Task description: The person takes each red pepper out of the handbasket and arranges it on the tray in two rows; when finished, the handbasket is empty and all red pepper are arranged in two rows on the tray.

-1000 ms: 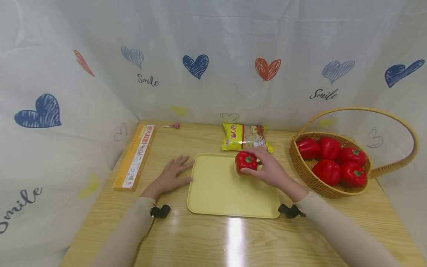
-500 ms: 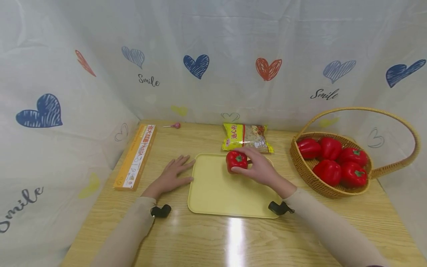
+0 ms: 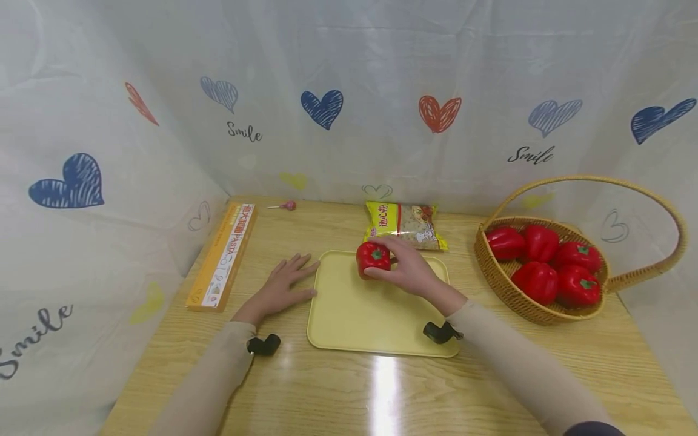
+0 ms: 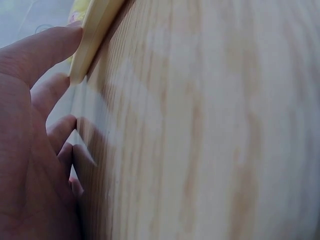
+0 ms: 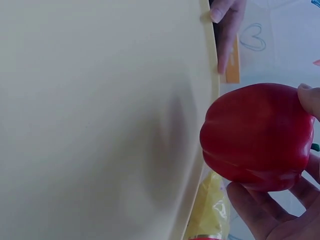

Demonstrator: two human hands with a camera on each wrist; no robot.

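A red bell pepper [image 3: 373, 260] with a green stem is held between the thumb and fingers of my right hand [image 3: 406, 266], over the back part of the yellow tray [image 3: 376, 321]. In the right wrist view the pepper [image 5: 257, 137] hangs above the tray surface, which carries its shadow. My left hand [image 3: 279, 288] lies spread on the table at the tray's left edge. The left wrist view has the thumb and index fingertip of that hand [image 4: 30, 100] touching the tray's rim [image 4: 92, 42].
A wicker basket [image 3: 493, 284] with several red bell peppers stands at the right, its tall handle arching up. Behind the tray lies a yellow pasta bag [image 3: 406, 224]. An orange pasta box [image 3: 222, 257] and a pink lollipop [image 3: 289, 206] lie at the left.
My right hand has carried the red bell pepper leftward and slightly back across the tray. My left hand has stayed at the tray's edge.
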